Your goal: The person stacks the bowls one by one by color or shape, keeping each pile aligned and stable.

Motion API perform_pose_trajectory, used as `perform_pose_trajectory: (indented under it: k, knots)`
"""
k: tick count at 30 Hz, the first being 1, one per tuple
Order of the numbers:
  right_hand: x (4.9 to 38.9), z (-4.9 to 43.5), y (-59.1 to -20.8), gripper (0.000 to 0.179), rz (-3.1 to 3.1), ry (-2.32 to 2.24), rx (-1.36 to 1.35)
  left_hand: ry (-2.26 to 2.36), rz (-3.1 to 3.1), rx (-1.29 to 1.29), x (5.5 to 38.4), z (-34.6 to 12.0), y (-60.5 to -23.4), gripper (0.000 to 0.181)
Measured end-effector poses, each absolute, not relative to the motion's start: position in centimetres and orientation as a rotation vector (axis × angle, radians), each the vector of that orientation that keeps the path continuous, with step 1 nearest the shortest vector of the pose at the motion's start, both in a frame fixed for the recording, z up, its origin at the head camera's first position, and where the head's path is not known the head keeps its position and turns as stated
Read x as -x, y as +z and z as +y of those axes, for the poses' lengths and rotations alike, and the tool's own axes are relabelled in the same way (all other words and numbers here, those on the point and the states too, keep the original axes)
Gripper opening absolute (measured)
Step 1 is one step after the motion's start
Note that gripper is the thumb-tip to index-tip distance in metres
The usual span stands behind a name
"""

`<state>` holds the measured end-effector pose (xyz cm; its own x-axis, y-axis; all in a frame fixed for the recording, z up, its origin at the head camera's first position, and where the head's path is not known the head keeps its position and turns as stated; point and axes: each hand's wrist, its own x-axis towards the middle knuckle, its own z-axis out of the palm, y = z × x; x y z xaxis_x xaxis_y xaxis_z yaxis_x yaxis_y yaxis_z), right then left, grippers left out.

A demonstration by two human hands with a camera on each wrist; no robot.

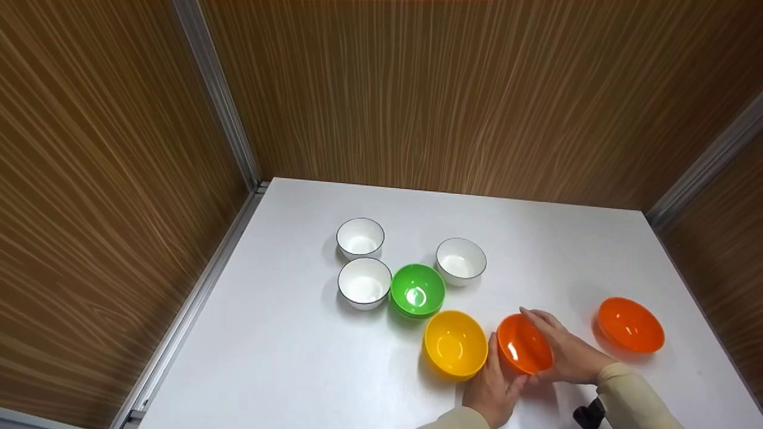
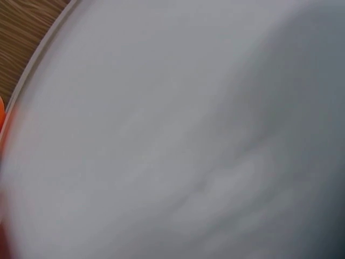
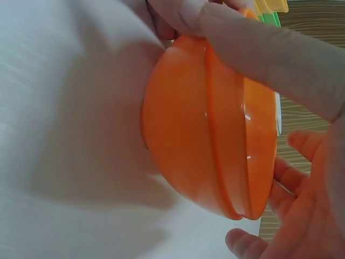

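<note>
Two nested orange bowls (image 1: 524,344) are between my hands; the right wrist view shows both rims of this orange pair (image 3: 183,127). My right hand (image 1: 566,353) grips them from the right, thumb on the near side and fingers on the far side. My left hand (image 1: 490,390) holds their left side, its fingers in the gap beside a yellow bowl (image 1: 455,345). Another orange bowl (image 1: 630,325) sits tilted to the right. Beyond the yellow bowl is a stack of green bowls (image 1: 417,291). The left wrist view is mostly blurred white surface.
Two white bowls with dark rims, one nearer (image 1: 365,283) and one farther (image 1: 360,237), stand left of the green stack. A third white bowl (image 1: 461,262) stands behind it to the right. Wood-grain panels (image 1: 417,95) surround the white table (image 1: 286,333).
</note>
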<state>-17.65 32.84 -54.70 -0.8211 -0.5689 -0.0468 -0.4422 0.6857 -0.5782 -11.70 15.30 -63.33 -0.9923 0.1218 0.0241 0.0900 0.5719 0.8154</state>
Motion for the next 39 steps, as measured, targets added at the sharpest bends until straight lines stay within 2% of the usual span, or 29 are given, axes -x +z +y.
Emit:
perform_pose_trajectory:
  k: [5, 13, 23, 31, 39]
  knots:
    - [17.6, 32.8, -54.5, 0.117, 2.690, -0.855, 0.793, 1.392, 2.748, -0.160, 11.7, 15.3, -63.2, 0.089]
    - [18.2, 33.6, -53.1, 0.090, 2.831, -0.977, 0.635, 1.416, 2.732, -0.206, 11.7, 15.3, -63.4, 0.090]
    - [19.3, 38.0, -51.9, 0.076, 3.176, -1.047, 0.134, 1.400, 2.752, -0.126, 11.8, 15.5, -63.3, 0.095]
    - [19.1, 42.3, -53.5, 0.092, 3.105, -0.989, -0.403, 1.396, 2.750, -0.064, 11.6, 15.8, -63.2, 0.096]
    - [18.8, 44.8, -54.8, 0.112, 3.032, -0.944, -0.537, 1.407, 2.784, -0.054, 11.5, 15.8, -63.0, 0.096]
